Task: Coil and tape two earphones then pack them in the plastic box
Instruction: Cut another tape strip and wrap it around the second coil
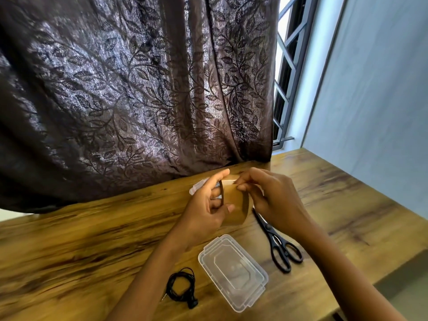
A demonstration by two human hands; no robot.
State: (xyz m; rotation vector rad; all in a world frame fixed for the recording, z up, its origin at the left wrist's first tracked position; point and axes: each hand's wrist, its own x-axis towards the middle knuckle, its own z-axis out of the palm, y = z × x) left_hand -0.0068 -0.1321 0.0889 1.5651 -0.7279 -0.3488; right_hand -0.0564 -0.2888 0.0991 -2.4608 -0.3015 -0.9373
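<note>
Above the wooden table I hold a brown roll of packing tape. My left hand grips the roll through its core. My right hand pinches the tape's free end at the top of the roll. A coiled black earphone lies on the table near my left forearm. The clear plastic box, lid on, sits to its right. A whitish object shows partly behind my left hand; I cannot tell what it is.
Black scissors lie shut on the table right of the box, under my right forearm. A dark leaf-patterned curtain hangs along the table's far edge. A window and a pale wall stand at the right.
</note>
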